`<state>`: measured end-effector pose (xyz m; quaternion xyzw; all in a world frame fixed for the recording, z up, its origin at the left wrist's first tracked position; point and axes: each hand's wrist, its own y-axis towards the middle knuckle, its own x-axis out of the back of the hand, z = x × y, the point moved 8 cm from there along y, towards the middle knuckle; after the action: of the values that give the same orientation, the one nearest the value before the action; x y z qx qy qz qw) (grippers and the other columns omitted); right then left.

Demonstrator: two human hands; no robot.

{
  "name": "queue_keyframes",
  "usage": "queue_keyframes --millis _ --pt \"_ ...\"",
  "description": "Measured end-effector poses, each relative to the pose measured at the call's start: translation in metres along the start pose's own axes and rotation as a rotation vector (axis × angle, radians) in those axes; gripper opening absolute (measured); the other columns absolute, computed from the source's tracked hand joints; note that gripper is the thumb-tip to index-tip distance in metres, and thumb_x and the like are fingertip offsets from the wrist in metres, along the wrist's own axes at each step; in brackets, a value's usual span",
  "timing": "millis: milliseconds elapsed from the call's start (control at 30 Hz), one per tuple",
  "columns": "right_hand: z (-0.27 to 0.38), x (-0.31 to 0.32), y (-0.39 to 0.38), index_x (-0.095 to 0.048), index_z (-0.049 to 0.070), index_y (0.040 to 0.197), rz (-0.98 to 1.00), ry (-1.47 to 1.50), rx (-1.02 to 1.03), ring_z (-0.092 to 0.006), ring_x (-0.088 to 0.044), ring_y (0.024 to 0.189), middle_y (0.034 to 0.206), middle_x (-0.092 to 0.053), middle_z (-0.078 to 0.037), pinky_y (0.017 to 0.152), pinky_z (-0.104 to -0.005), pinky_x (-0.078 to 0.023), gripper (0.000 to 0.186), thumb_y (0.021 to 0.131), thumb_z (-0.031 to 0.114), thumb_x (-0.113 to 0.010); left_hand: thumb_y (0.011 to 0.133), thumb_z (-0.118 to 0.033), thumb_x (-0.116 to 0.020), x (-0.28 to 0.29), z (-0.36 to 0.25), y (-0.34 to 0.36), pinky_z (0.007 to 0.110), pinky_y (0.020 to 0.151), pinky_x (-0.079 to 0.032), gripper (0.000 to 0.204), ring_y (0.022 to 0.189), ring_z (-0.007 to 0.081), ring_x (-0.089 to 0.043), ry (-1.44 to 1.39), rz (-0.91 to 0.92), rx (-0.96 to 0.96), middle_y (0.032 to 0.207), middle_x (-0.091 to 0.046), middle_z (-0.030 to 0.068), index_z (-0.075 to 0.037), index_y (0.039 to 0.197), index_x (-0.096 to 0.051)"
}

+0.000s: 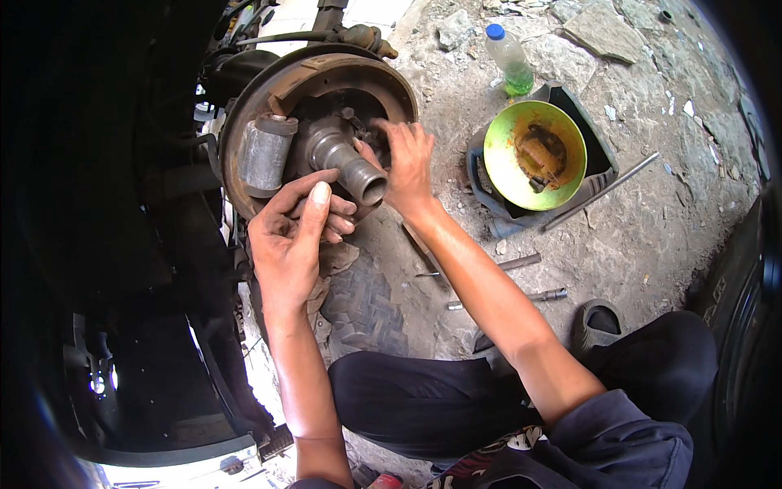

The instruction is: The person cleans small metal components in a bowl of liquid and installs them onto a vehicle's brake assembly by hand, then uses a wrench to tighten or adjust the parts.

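A bare metal axle tube (356,173) sticks out from the middle of a rusty round brake backing plate (238,167). My left hand (293,224) is beside its open end, forefinger stretched to the tube, thumb raised and the other fingers loosely bent; nothing shows in it. On the tube's far right side is my right hand (407,163), thumb and fingers apart, reaching in toward the bolts (349,114) by the hub. Its inner fingertips are partly hidden. To the left of the tube, a grey cylinder (266,155) is fixed on the plate, below a curved brake shoe (305,75).
A yellow-green bowl (498,138) with brown grease sits on a dark plastic tray (603,147). Behind stands a bottle (511,61) with green liquid. A metal rod (603,191), a socket bar (546,295) and a sandal (599,322) lie on rough ground. A tyre (745,301) is at right.
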<state>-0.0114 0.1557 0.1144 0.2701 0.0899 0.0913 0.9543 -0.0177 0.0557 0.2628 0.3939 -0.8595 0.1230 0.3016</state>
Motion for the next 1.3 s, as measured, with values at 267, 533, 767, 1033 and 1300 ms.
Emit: queue_keyframes --millis 267,533,767,1033,1300 --pt "0.001 -0.002 -0.002 -0.063 0.005 0.096 0.018 -0.027 0.014 -0.0303 -0.053 0.085 0.087 -0.062 -0.008 0.075 -0.0427 -0.036 0.025 0.079 0.020 -0.073 0.094 -0.017 -0.059 0.001 0.008 0.004 0.021 0.059 -0.047 0.026 0.064 0.0110 -0.062 0.009 -0.006 0.037 0.080 -0.068 0.0108 0.004 0.108 -0.065" --pt "0.000 -0.003 -0.002 -0.063 0.005 0.097 0.035 -0.060 0.009 -0.0294 -0.053 0.088 0.089 -0.061 -0.008 0.075 -0.0421 -0.036 0.025 0.080 0.020 -0.072 0.095 -0.025 -0.058 0.001 0.010 0.002 0.022 0.057 -0.046 0.033 0.064 0.0117 -0.062 0.057 0.007 0.030 0.079 -0.067 0.0097 0.004 0.109 -0.064" --pt "-0.003 -0.004 -0.003 -0.063 0.005 0.099 0.037 -0.051 0.007 -0.0292 -0.052 0.088 0.089 -0.060 -0.008 0.075 -0.0421 -0.036 0.025 0.080 0.019 -0.071 0.095 -0.025 -0.058 0.000 0.010 0.001 0.022 0.058 -0.046 0.033 0.065 0.0116 -0.062 0.061 0.018 0.024 0.079 -0.067 0.0093 0.004 0.109 -0.065" --pt "-0.001 -0.003 -0.003 -0.063 0.005 0.100 0.008 -0.026 0.024 -0.0284 -0.053 0.088 0.088 -0.061 -0.008 0.075 -0.0417 -0.035 0.026 0.079 0.018 -0.072 0.094 -0.017 -0.059 -0.001 0.009 0.001 0.021 0.058 -0.046 0.025 0.065 0.0110 -0.063 0.017 0.024 0.044 0.079 -0.068 0.0106 0.004 0.108 -0.065" --pt "0.000 -0.002 -0.004 -0.063 0.005 0.101 0.006 -0.055 0.033 -0.0277 -0.054 0.090 0.090 -0.061 -0.007 0.076 -0.0414 -0.036 0.026 0.080 0.018 -0.072 0.094 -0.017 -0.059 0.001 0.011 -0.001 0.021 0.058 -0.046 0.026 0.065 0.0111 -0.062 0.014 0.021 0.046 0.080 -0.068 0.0106 0.004 0.108 -0.065"
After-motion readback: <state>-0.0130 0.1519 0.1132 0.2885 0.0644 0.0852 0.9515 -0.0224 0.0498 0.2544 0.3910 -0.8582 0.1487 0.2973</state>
